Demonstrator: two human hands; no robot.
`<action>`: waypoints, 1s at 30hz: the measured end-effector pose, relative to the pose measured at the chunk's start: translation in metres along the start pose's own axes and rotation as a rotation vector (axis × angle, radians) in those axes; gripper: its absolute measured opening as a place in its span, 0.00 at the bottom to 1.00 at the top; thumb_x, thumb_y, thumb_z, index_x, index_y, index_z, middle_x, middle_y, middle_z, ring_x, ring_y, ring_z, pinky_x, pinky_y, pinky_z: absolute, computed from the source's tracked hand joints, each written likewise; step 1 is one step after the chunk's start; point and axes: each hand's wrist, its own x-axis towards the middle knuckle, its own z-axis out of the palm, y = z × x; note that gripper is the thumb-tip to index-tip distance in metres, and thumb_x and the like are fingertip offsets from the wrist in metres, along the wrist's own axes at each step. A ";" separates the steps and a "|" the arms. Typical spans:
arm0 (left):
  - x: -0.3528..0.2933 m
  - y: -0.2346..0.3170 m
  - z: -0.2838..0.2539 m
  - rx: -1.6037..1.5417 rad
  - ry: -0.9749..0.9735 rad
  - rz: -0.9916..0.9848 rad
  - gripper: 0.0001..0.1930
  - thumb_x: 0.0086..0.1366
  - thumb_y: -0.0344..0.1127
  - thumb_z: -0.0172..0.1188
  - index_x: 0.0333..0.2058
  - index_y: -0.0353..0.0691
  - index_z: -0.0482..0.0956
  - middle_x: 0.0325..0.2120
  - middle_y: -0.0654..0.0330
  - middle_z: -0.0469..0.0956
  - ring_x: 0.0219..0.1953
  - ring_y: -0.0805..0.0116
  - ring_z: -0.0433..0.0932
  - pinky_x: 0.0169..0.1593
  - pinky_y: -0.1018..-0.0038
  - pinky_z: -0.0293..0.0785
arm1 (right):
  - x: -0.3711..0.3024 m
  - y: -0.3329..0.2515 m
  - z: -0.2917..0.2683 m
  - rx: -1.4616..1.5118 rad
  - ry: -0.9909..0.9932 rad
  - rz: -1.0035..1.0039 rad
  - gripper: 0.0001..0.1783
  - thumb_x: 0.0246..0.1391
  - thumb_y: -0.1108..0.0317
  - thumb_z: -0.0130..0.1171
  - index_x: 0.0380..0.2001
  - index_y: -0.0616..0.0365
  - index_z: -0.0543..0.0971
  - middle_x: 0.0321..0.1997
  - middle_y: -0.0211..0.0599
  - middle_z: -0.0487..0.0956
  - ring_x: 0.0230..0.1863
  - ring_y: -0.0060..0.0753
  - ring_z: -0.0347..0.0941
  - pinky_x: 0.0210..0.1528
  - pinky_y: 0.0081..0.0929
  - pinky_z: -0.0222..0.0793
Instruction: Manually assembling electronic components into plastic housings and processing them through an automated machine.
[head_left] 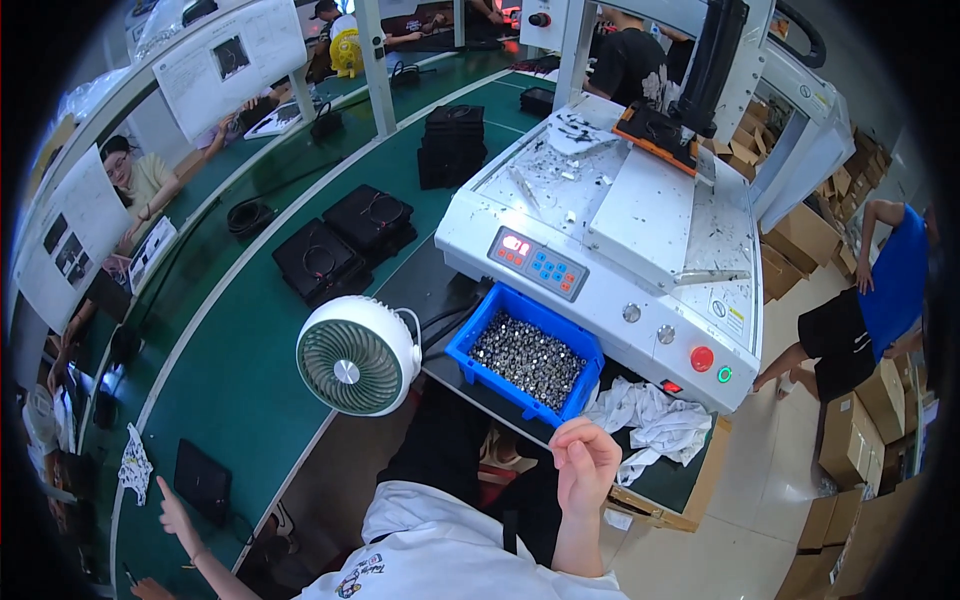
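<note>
My left hand [177, 517] reaches out over the green bench at the lower left, fingers stretched and apart, holding nothing I can see. It is nearest to a flat black case [203, 481], with a small gap between them. My right hand [585, 463] is raised just below the blue bin [461, 351], thumb and fingertips pinched together. Whatever may be between those fingertips is too small to make out. Many small shiny metal parts [527, 360] fill the bin. A crumpled white cloth [655, 425] lies to the right of my right hand.
A white fan [349, 356] stands left of the bin. Behind it is a white machine [620, 290] with a button panel and an orange-edged fixture [655, 138]. Black cases [318, 262] sit on the green bench [240, 360]. Co-workers sit across; a person in blue [893, 280] stands right, near cartons.
</note>
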 end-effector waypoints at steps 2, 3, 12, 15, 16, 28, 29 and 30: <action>0.072 -0.043 0.003 1.323 1.153 0.379 0.38 0.65 0.69 0.40 0.51 0.38 0.76 0.37 0.51 0.78 0.41 0.58 0.77 0.50 0.70 0.69 | 0.001 -0.004 -0.005 -0.294 0.033 -0.059 0.05 0.58 0.76 0.57 0.30 0.68 0.79 0.34 0.42 0.78 0.26 0.19 0.69 0.30 0.16 0.66; 0.149 -0.067 0.103 2.002 1.744 0.615 0.37 0.67 0.69 0.38 0.50 0.40 0.77 0.33 0.52 0.78 0.38 0.59 0.77 0.48 0.73 0.69 | 0.010 -0.009 -0.001 -0.434 0.060 -0.071 0.06 0.58 0.76 0.56 0.31 0.68 0.79 0.34 0.41 0.78 0.26 0.20 0.69 0.30 0.17 0.65; 0.513 -0.185 0.298 2.292 -0.054 0.992 0.07 0.61 0.31 0.58 0.35 0.33 0.78 0.35 0.50 0.77 0.41 0.48 0.75 0.47 0.59 0.71 | 0.088 -0.020 -0.005 -1.417 -0.397 -0.039 0.13 0.49 0.66 0.64 0.40 0.54 0.83 0.39 0.35 0.79 0.39 0.41 0.78 0.43 0.32 0.75; 0.600 -0.185 0.293 2.578 0.154 1.038 0.12 0.61 0.38 0.58 0.37 0.34 0.79 0.37 0.48 0.78 0.42 0.46 0.75 0.47 0.57 0.73 | 0.093 -0.010 0.002 -1.516 -0.438 -0.157 0.08 0.49 0.64 0.64 0.33 0.54 0.84 0.35 0.33 0.79 0.36 0.38 0.78 0.40 0.31 0.75; 0.623 -0.181 0.296 2.719 0.354 0.822 0.15 0.60 0.42 0.60 0.37 0.35 0.80 0.35 0.47 0.79 0.42 0.47 0.77 0.46 0.57 0.73 | 0.094 -0.008 0.003 -1.545 -0.446 -0.169 0.07 0.49 0.64 0.64 0.30 0.54 0.83 0.34 0.33 0.78 0.35 0.37 0.78 0.38 0.31 0.75; 0.707 -0.155 0.260 2.490 0.733 0.531 0.17 0.67 0.41 0.53 0.40 0.31 0.80 0.50 0.42 0.72 0.53 0.39 0.71 0.53 0.52 0.71 | 0.083 -0.003 -0.001 -1.580 -0.397 -0.052 0.08 0.58 0.64 0.57 0.37 0.56 0.77 0.37 0.33 0.75 0.39 0.38 0.76 0.39 0.32 0.74; 0.708 -0.158 0.260 2.519 0.723 0.617 0.17 0.67 0.42 0.54 0.40 0.30 0.79 0.48 0.41 0.72 0.53 0.38 0.70 0.52 0.52 0.71 | 0.082 -0.003 -0.001 -1.589 -0.381 -0.045 0.08 0.58 0.64 0.57 0.37 0.56 0.77 0.37 0.33 0.75 0.39 0.38 0.76 0.39 0.32 0.74; 0.712 -0.149 0.250 2.540 0.678 0.872 0.17 0.67 0.40 0.53 0.36 0.28 0.78 0.42 0.41 0.75 0.46 0.42 0.74 0.48 0.53 0.72 | 0.083 -0.002 0.001 -1.580 -0.383 -0.034 0.08 0.58 0.64 0.57 0.37 0.55 0.76 0.38 0.34 0.75 0.40 0.39 0.76 0.40 0.34 0.74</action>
